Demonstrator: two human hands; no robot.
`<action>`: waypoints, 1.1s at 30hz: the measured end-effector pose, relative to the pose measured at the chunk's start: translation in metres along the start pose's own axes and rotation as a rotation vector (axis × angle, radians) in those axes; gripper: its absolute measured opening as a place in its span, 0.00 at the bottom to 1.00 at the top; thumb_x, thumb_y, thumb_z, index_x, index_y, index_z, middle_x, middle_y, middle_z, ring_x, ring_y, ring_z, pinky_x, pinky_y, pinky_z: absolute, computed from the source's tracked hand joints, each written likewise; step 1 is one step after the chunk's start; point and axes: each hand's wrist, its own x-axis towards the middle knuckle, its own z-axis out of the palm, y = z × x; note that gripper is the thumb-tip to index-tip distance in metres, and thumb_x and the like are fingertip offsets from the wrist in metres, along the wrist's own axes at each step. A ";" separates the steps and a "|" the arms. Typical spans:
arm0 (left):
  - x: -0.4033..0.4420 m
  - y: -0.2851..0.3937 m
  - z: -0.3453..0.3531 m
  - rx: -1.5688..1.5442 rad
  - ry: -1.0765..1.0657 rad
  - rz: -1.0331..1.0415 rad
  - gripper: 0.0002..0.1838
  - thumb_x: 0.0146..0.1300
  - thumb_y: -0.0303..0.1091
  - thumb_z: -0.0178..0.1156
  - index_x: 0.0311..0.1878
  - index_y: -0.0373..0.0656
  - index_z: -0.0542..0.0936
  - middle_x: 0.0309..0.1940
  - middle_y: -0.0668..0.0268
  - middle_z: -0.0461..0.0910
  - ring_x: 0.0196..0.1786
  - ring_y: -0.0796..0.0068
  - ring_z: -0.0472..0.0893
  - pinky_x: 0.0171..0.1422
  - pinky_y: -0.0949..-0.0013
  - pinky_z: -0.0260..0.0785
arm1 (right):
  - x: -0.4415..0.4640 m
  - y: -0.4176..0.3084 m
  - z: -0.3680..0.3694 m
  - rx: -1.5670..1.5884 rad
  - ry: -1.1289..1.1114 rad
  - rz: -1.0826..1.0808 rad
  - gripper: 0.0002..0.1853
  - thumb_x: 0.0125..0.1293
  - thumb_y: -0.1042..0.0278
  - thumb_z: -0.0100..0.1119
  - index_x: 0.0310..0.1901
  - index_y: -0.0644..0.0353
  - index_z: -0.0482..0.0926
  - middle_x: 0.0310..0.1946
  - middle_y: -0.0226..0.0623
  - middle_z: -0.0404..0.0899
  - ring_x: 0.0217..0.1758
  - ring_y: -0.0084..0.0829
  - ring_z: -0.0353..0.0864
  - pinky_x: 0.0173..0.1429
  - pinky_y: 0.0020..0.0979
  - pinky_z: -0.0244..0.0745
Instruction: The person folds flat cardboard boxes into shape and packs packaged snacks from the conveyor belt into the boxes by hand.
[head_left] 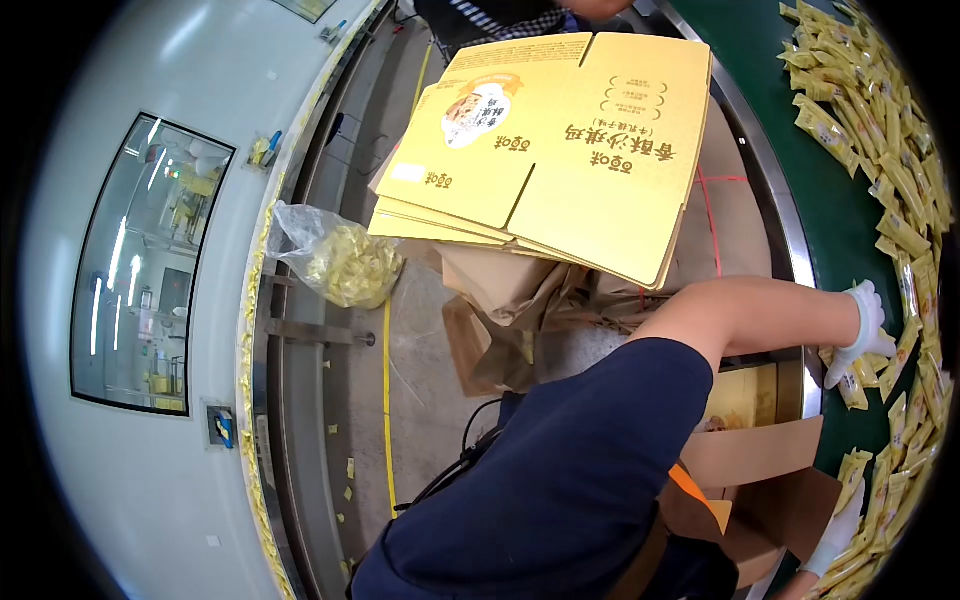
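My left hand (863, 335), in a white glove, reaches over the green conveyor belt (775, 130). Its thumb and fingers are apart and touch the yellow wrapped snack packets (905, 235) heaped along the belt. Lower down, my right hand (842, 530), also gloved in white, lies against more packets at the belt's near end. Its fingers are largely hidden, so I cannot tell what they grip. Between my body and the belt stands an open cardboard box (765, 443) with its flaps up.
A stack of flat yellow printed cartons (600, 150) rests on brown paper-wrapped bundles (500, 280). A clear plastic bag of yellow wrappers (350, 262) sits on the floor by a yellow line (387, 400). Another person's checked clothing (510, 18) shows at the top. A window (150, 265) is at left.
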 end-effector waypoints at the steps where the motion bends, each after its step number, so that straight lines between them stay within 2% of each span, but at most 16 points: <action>1: -0.001 0.002 0.003 0.009 0.043 0.010 0.57 0.35 0.68 0.73 0.74 0.68 0.63 0.56 0.58 0.76 0.59 0.58 0.74 0.59 0.56 0.60 | 0.006 0.015 0.009 0.018 0.023 -0.035 0.36 0.67 0.61 0.57 0.74 0.60 0.58 0.70 0.49 0.67 0.70 0.43 0.69 0.72 0.35 0.63; 2: -0.002 0.004 0.007 0.019 0.087 0.018 0.58 0.35 0.67 0.74 0.74 0.67 0.63 0.55 0.58 0.76 0.59 0.58 0.74 0.59 0.55 0.61 | 0.015 0.037 0.022 0.036 0.046 -0.071 0.36 0.67 0.61 0.57 0.74 0.60 0.58 0.70 0.48 0.67 0.70 0.42 0.69 0.72 0.35 0.63; 5: -0.004 0.008 0.020 -0.011 0.198 0.009 0.57 0.35 0.66 0.74 0.73 0.64 0.64 0.53 0.59 0.77 0.58 0.58 0.74 0.60 0.54 0.61 | 0.018 0.041 0.023 0.044 0.078 -0.121 0.36 0.68 0.59 0.57 0.74 0.60 0.58 0.69 0.49 0.68 0.70 0.44 0.70 0.71 0.36 0.64; 6: 0.000 0.006 0.030 -0.005 0.261 0.031 0.57 0.33 0.67 0.74 0.71 0.58 0.67 0.52 0.59 0.77 0.57 0.58 0.74 0.62 0.53 0.62 | 0.013 0.032 0.016 0.038 0.083 -0.128 0.36 0.68 0.59 0.57 0.74 0.60 0.58 0.69 0.50 0.68 0.70 0.44 0.70 0.71 0.36 0.64; 9: 0.001 0.003 0.032 -0.049 0.179 0.033 0.55 0.33 0.69 0.73 0.68 0.53 0.70 0.55 0.59 0.76 0.58 0.57 0.74 0.64 0.52 0.61 | -0.014 -0.012 -0.003 -0.052 0.149 -0.069 0.36 0.68 0.56 0.56 0.74 0.61 0.59 0.68 0.51 0.69 0.69 0.47 0.70 0.70 0.37 0.65; 12: 0.004 0.006 0.038 -0.082 0.128 -0.023 0.55 0.32 0.70 0.72 0.65 0.50 0.72 0.55 0.59 0.76 0.60 0.57 0.73 0.65 0.53 0.59 | -0.010 -0.005 0.001 -0.006 0.043 0.041 0.36 0.68 0.53 0.56 0.73 0.61 0.60 0.67 0.52 0.70 0.68 0.50 0.70 0.70 0.38 0.65; 16: -0.005 0.011 0.037 -0.008 0.251 -0.059 0.54 0.31 0.70 0.72 0.63 0.50 0.74 0.53 0.61 0.77 0.59 0.59 0.72 0.64 0.53 0.56 | -0.009 0.005 0.004 0.019 0.082 -0.050 0.37 0.66 0.51 0.57 0.72 0.63 0.61 0.65 0.53 0.71 0.67 0.51 0.70 0.69 0.39 0.66; 22: -0.011 0.015 0.047 0.075 0.454 -0.054 0.49 0.29 0.69 0.73 0.57 0.51 0.78 0.48 0.63 0.77 0.54 0.61 0.73 0.60 0.55 0.59 | -0.012 0.002 -0.001 0.023 0.082 -0.101 0.36 0.67 0.52 0.56 0.71 0.65 0.61 0.65 0.56 0.70 0.67 0.53 0.70 0.69 0.41 0.65; 25: -0.009 0.014 0.043 0.043 0.416 -0.077 0.47 0.29 0.71 0.73 0.54 0.51 0.81 0.49 0.63 0.78 0.56 0.61 0.73 0.59 0.56 0.62 | -0.017 0.005 0.005 0.013 0.124 -0.082 0.36 0.67 0.52 0.56 0.71 0.65 0.61 0.66 0.57 0.69 0.68 0.54 0.69 0.70 0.41 0.64; 30: -0.009 0.008 0.038 0.003 0.340 -0.061 0.52 0.29 0.69 0.74 0.59 0.48 0.77 0.48 0.63 0.78 0.55 0.62 0.74 0.58 0.58 0.62 | -0.018 0.010 0.011 0.029 0.188 -0.103 0.38 0.67 0.51 0.56 0.72 0.66 0.60 0.68 0.56 0.68 0.70 0.53 0.68 0.72 0.41 0.63; 33: -0.008 0.009 0.032 0.035 0.305 -0.078 0.53 0.29 0.68 0.74 0.61 0.49 0.75 0.48 0.62 0.79 0.55 0.62 0.75 0.59 0.58 0.61 | -0.020 -0.004 0.003 0.173 0.147 -0.107 0.36 0.66 0.53 0.58 0.70 0.65 0.63 0.63 0.54 0.72 0.65 0.52 0.72 0.68 0.42 0.66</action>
